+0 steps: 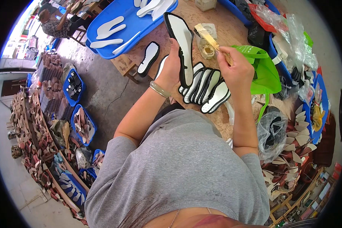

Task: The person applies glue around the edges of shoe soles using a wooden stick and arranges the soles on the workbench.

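Note:
My left hand (170,68) grips a black-edged white shoe insole (181,40) by its side, holding it upright above the table. In my right hand (235,68) is a glue brush (208,37) with a wooden handle and pale, crusted bristles. Its bristle end points up and left, above a small glue pot (208,51) with yellowish rims. Below the held insole lies an overlapping row of similar black-rimmed white insoles (201,85). Another such insole (149,57) lies alone at the table's left edge, and one more is partly hidden behind my left hand.
A blue tray (119,47) with plain white insoles stands at the far left of the wooden table (186,7). A green bag (264,74) lies right of my right hand. Blue bins (73,87) and piled shoe parts (30,129) stand at left. A person (55,22) sits far left.

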`<state>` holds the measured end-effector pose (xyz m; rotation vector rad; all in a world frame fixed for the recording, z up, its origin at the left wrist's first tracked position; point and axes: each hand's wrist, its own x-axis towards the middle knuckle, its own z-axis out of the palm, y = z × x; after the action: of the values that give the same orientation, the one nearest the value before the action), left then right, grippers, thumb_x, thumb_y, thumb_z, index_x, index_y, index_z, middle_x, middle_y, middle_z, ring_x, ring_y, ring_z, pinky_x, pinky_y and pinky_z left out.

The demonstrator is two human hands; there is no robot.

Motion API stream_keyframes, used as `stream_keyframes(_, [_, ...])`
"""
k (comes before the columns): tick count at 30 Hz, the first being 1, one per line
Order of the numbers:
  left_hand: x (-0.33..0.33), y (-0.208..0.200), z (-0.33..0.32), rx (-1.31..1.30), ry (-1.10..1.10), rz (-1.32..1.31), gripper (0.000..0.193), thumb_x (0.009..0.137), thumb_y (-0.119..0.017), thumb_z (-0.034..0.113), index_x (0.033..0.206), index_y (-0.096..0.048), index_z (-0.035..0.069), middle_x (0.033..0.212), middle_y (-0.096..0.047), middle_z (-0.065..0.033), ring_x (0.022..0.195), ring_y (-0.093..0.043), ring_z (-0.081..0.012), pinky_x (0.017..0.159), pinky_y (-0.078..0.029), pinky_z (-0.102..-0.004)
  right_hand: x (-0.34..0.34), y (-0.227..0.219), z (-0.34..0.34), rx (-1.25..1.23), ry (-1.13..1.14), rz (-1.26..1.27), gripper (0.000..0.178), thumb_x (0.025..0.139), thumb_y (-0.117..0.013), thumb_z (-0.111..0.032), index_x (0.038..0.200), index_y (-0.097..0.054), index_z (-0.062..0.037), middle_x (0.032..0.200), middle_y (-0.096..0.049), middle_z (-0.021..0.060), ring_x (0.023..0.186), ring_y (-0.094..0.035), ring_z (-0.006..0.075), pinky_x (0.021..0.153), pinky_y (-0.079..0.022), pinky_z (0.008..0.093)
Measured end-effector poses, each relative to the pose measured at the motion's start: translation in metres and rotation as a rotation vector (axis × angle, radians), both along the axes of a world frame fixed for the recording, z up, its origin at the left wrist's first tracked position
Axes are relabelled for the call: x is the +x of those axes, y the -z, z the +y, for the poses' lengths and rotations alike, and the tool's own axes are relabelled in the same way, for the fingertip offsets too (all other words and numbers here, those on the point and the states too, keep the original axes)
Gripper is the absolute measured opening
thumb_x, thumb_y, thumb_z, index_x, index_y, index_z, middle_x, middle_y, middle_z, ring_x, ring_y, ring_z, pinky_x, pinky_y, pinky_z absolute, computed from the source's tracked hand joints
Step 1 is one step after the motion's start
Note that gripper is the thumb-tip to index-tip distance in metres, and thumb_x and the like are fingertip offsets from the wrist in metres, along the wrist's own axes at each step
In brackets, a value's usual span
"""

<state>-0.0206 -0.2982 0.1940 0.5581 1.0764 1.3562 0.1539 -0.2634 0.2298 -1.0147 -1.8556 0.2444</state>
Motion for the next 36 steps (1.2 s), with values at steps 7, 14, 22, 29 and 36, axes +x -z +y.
stream_keyframes(7, [0.004, -0.007, -0.002, 0.031, -0.006, -0.006, 0.072, 0.090, -0.028, 0.067, 0.125, -0.050, 0.009, 0.103, -0.063, -0.0029, 0.080, -0.057, -0.0105, 0.070, -0.047, -0.0253, -0.004, 0.012, 0.004, 0.083, -0.012, -0.145, 0.011, 0.077, -0.069, -0.015, 0.087, -0.065, -0.0123, 0.076, -0.064, 0.0029, 0.063, -0.062, 0.0210, 0.053, -0.047, 0.0319])
stream_keyframes(14, [0.007, -0.007, -0.004, -0.036, -0.025, 0.010, 0.071, 0.090, -0.029, 0.067, 0.125, -0.050, 0.009, 0.099, -0.064, -0.0029, 0.079, -0.057, -0.0120, 0.070, -0.048, -0.0268, -0.008, 0.021, 0.007, 0.120, -0.005, -0.199, 0.013, 0.078, -0.069, -0.016, 0.090, -0.064, -0.0136, 0.073, -0.061, 0.0015, 0.060, -0.060, 0.0200, 0.052, -0.046, 0.0314])
stream_keyframes(22, [0.006, -0.007, -0.002, 0.016, -0.037, 0.020, 0.071, 0.090, -0.031, 0.067, 0.124, -0.051, 0.009, 0.103, -0.060, -0.0012, 0.086, -0.054, -0.0103, 0.074, -0.046, -0.0255, -0.007, 0.014, 0.002, 0.107, -0.030, -0.259, 0.013, 0.078, -0.068, -0.016, 0.090, -0.064, -0.0134, 0.073, -0.061, 0.0017, 0.061, -0.061, 0.0207, 0.052, -0.046, 0.0318])
stream_keyframes(29, [-0.009, 0.012, 0.004, 0.082, -0.071, 0.288, 0.078, 0.087, -0.028, 0.071, 0.123, -0.049, 0.005, 0.086, -0.053, -0.0005, 0.076, -0.051, -0.0081, 0.064, -0.045, -0.0233, 0.004, -0.013, -0.018, 0.021, -0.097, -0.168, 0.009, 0.076, -0.069, -0.012, 0.085, -0.066, -0.0113, 0.077, -0.065, 0.0044, 0.064, -0.063, 0.0218, 0.056, -0.049, 0.0299])
stream_keyframes(36, [-0.031, 0.017, 0.002, 0.288, 0.034, -0.077, 0.082, 0.087, -0.028, 0.070, 0.136, -0.040, 0.006, 0.123, -0.056, -0.0078, 0.103, -0.057, -0.0151, 0.075, -0.051, -0.0259, 0.051, -0.058, -0.032, -0.283, -0.005, 0.288, 0.012, 0.080, -0.070, -0.005, 0.092, -0.068, -0.0023, 0.083, -0.067, 0.0029, 0.066, -0.058, 0.0056, 0.058, -0.044, 0.0176])
